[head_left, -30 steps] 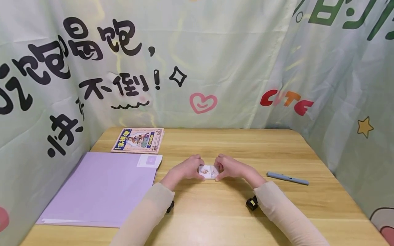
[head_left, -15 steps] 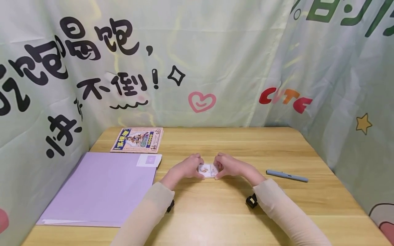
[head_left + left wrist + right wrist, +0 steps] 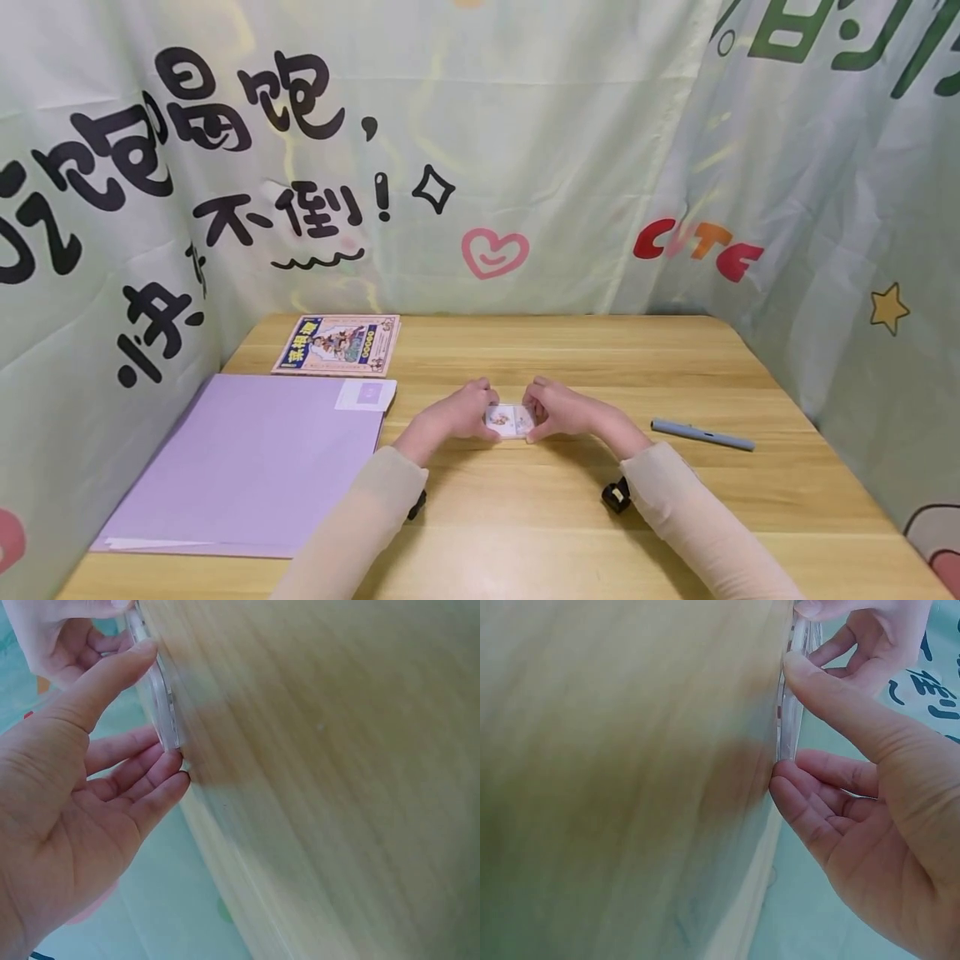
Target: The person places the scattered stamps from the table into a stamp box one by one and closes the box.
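Between both hands, at the middle of the wooden table [image 3: 510, 525], is a small flat clear plastic case [image 3: 504, 421] with little pictures on its top. My left hand [image 3: 463, 410] pinches its left end, thumb on the near edge and fingers at the far side. At the other end, my right hand [image 3: 566, 411] grips it the same way. Seen edge-on in the left wrist view, the case [image 3: 163, 712] lies against the table surface. The right wrist view shows the case [image 3: 787, 727] between thumb and fingers too. Fingers cover both its ends.
On the left lies a large purple folder [image 3: 247, 467] with a white label at its corner. Behind it is a picture-covered booklet [image 3: 337, 344]. A blue-grey pen [image 3: 702, 435] rests to the right of my right hand. Printed cloth [image 3: 570, 167] hangs around the table.
The head view shifts slightly up and back down. Both hands keep their hold on the case, which stays at the same spot on the table.
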`<state>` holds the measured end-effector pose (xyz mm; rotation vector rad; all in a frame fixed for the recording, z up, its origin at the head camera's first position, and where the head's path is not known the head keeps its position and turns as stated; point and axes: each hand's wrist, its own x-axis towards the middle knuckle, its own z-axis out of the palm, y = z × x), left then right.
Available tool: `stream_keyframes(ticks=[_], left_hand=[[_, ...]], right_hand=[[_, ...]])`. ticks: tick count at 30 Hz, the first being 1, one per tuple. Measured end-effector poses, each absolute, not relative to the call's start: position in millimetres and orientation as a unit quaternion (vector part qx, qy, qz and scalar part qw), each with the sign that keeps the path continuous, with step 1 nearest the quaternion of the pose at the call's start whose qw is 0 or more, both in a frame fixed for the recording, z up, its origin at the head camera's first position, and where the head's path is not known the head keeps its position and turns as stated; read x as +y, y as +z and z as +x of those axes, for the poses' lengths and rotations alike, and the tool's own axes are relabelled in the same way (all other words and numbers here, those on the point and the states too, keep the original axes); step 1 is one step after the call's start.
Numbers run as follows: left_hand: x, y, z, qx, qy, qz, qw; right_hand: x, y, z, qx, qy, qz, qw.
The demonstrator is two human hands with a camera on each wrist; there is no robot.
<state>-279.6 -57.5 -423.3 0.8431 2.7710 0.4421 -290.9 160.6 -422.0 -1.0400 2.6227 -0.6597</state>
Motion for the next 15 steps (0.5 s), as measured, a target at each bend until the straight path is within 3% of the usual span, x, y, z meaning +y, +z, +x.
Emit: stream_keyframes(ticks=[15], left_hand=[[-58.7,-424.7,-278.1,0.943,0.145,0.28,0.111]], right_hand=[[165.2,-425.7,-292.9,0.896,-0.242,-0.352,0.12]])
